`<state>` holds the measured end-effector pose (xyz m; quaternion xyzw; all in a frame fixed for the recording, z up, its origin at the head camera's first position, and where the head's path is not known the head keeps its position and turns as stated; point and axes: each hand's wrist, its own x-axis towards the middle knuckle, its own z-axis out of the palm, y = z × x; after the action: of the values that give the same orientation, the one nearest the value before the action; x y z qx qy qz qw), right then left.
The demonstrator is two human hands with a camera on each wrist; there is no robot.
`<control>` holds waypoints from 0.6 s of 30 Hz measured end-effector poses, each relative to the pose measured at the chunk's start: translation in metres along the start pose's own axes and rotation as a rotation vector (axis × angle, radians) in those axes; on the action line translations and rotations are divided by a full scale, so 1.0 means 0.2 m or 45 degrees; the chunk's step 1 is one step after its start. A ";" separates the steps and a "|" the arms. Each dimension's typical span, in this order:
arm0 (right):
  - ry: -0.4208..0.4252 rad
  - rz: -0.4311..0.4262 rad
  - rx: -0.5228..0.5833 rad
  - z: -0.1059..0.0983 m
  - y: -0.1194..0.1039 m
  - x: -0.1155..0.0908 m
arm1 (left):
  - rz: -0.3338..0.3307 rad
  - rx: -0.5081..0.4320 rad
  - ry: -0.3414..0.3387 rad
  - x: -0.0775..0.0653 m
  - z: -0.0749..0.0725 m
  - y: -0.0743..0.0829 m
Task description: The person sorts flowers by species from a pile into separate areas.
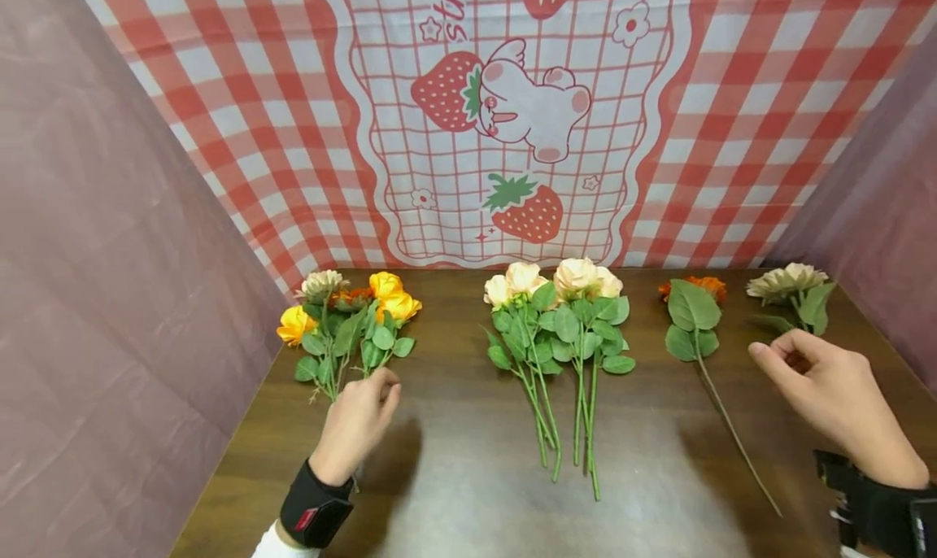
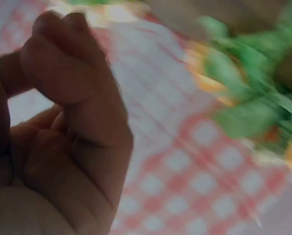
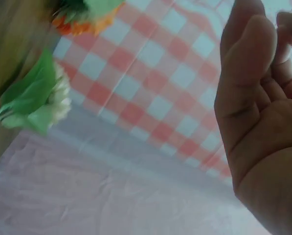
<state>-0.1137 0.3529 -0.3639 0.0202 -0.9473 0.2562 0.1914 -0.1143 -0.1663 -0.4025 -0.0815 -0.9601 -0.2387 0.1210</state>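
My left hand [image 1: 361, 414] hovers over the table's left side, its fingers loosely bent and nothing between them. Just beyond it lies a mixed bunch of artificial flowers, with yellow roses [image 1: 395, 299], a cream chrysanthemum [image 1: 322, 286] and a dark orange bloom [image 1: 351, 298]. On the right, my right hand [image 1: 834, 387] is raised with relaxed, bent fingers and holds nothing. Nearest to it is a cream flower [image 1: 789, 283], whose stem the hand mostly hides in the head view. To that hand's left lies a single orange flower [image 1: 706, 288] on a long stem.
Two bunches of peach roses [image 1: 523, 279] lie side by side mid-table, stems toward me. The brown wooden table [image 1: 483, 509] ends at a red checked cloth [image 1: 256, 94] hanging behind. Pinkish cloth walls [image 1: 95, 298] close off both sides.
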 end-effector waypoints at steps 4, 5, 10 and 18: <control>0.038 -0.129 0.068 0.05 -0.08 0.00 | -0.095 0.204 -0.013 0.03 0.03 -0.16; 0.047 -0.162 0.088 0.05 -0.10 -0.01 | -0.099 0.241 -0.025 0.04 0.06 -0.19; 0.016 -0.322 0.151 0.12 -0.20 -0.03 | -0.118 0.408 -0.026 0.09 0.17 -0.26; -0.096 -0.410 0.181 0.19 -0.31 -0.04 | -0.127 0.507 0.077 0.10 0.19 -0.31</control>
<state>-0.1106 0.2789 -0.3683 0.1946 -0.9178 0.2877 0.1925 -0.1536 -0.2009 -0.4563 -0.0012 -0.9871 -0.0523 0.1515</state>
